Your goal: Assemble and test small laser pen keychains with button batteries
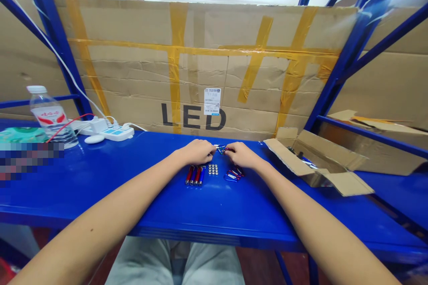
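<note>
Black "LED" lettering point(186, 116) marks the cardboard point(133, 80) beyond the fingers point(207, 148); whether left hand point(196, 152) and right hand point(244, 155) clamp the small metallic pieces point(221, 148) between them, I cannot tell.

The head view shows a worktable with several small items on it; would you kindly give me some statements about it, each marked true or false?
1. A small shiny part shows between the left hand and the right hand. True.
2. The water bottle lies on its side. False: the water bottle stands upright.
3. The silver discs lie between the red and blue tubes and the coloured clips. True.
4. The open box is sealed shut. False: its flaps are spread and items show inside.
5. The power strip is beside the right hand. False: it sits toward the table's left side, near the water bottle.
</note>
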Tool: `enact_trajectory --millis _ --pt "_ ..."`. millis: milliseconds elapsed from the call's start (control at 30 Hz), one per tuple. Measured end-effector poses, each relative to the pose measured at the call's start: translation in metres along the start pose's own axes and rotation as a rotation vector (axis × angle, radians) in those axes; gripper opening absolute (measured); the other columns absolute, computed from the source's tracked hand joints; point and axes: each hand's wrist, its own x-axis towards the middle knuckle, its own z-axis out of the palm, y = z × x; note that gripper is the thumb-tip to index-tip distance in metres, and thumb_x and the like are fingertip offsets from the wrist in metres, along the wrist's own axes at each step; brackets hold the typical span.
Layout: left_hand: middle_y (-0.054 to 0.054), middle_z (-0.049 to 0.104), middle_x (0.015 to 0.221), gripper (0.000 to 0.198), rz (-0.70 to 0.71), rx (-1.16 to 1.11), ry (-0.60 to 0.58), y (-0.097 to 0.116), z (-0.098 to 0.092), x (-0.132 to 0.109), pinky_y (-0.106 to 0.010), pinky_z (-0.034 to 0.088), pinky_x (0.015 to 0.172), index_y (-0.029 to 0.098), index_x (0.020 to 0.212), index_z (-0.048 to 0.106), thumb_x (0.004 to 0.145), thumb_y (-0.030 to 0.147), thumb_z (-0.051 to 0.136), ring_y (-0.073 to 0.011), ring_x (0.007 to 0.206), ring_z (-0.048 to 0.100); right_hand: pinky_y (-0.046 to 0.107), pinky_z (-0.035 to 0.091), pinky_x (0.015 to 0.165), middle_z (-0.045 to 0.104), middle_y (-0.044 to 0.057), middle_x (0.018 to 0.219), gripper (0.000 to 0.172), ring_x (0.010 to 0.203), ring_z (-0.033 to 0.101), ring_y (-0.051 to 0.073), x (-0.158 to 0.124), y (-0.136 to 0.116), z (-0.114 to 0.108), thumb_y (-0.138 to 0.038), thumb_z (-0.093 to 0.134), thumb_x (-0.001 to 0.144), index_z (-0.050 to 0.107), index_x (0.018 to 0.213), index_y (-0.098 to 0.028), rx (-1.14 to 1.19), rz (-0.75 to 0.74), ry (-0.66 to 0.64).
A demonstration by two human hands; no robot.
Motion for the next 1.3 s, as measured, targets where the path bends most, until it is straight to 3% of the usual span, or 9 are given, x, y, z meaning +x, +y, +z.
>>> enact_trajectory --millis 200,400,633,733,900,1067,1300 --pt "-0.008 0.068 0.080 0.018 0.080 0.009 -0.074 0.000 0.002 0.007 -0.029 0.043 0.068 0.020 0.080 0.070 0.078 0.014 0.053 -0.0220 0.078 0.062 0.026 0.030 0.058 0.063 0.003 0.069 0.022 0.062 0.048 0.014 0.001 0.002 0.001 -0.019 0.047 0.086 0.058 0.067 -0.016 -0.103 -0.035 -0.023" --pt "-0.009 0.070 0.087 0.022 0.032 0.003 -0.150 -0.005 -0.003 0.004 -0.029 0.041 0.067 0.019 0.088 0.070 0.080 0.013 0.051 -0.0223 0.080 0.062 0.025 0.032 0.060 0.063 0.003 0.071 0.021 0.064 0.050 0.014 0.000 -0.003 0.002 -0.019 0.047 0.087 0.056 0.069 -0.016 -0.062 -0.055 0.000" --pt "-0.010 0.070 0.103 0.028 -0.068 -0.098 -0.075 -0.011 -0.005 -0.001 -0.030 0.043 0.076 0.020 0.103 0.069 0.079 0.019 0.055 -0.0239 0.092 0.062 0.025 0.039 0.071 0.068 0.005 0.086 0.018 0.077 0.059 0.015 -0.001 -0.003 0.004 -0.017 0.043 0.091 0.057 0.079 -0.017 0.084 -0.104 0.018" --pt "-0.009 0.070 0.099 0.023 -0.077 -0.165 -0.038 -0.012 -0.002 0.000 -0.029 0.043 0.076 0.020 0.097 0.070 0.080 0.023 0.055 -0.0230 0.091 0.062 0.025 0.039 0.070 0.068 0.004 0.084 0.019 0.076 0.058 0.015 -0.001 -0.004 0.007 -0.018 0.040 0.093 0.054 0.080 -0.017 0.088 -0.106 0.017" --pt "-0.006 0.072 0.095 0.018 -0.068 -0.260 -0.023 -0.013 0.009 0.005 -0.028 0.043 0.077 0.019 0.087 0.071 0.081 0.022 0.054 -0.0208 0.088 0.064 0.025 0.035 0.065 0.066 0.005 0.083 0.018 0.074 0.054 0.015 0.001 -0.008 0.010 -0.016 0.040 0.089 0.057 0.083 -0.016 0.026 -0.048 0.120" --pt "-0.005 0.072 0.090 0.017 -0.060 -0.307 -0.064 -0.014 0.014 0.008 -0.026 0.041 0.072 0.018 0.087 0.070 0.082 0.022 0.054 -0.0188 0.082 0.063 0.024 0.033 0.061 0.067 0.005 0.078 0.010 0.067 0.053 0.015 0.003 -0.007 0.016 -0.016 0.053 0.080 0.064 0.079 -0.015 -0.050 -0.078 0.020" --pt "-0.003 0.070 0.083 0.017 -0.087 -0.375 -0.124 -0.014 0.011 0.008 -0.023 0.038 0.064 0.017 0.084 0.069 0.079 0.021 0.054 -0.0154 0.074 0.059 0.023 0.037 0.064 0.071 0.005 0.084 0.019 0.073 0.058 0.016 0.006 -0.005 0.022 -0.009 0.053 0.077 0.069 0.085 -0.016 -0.078 -0.134 -0.044"
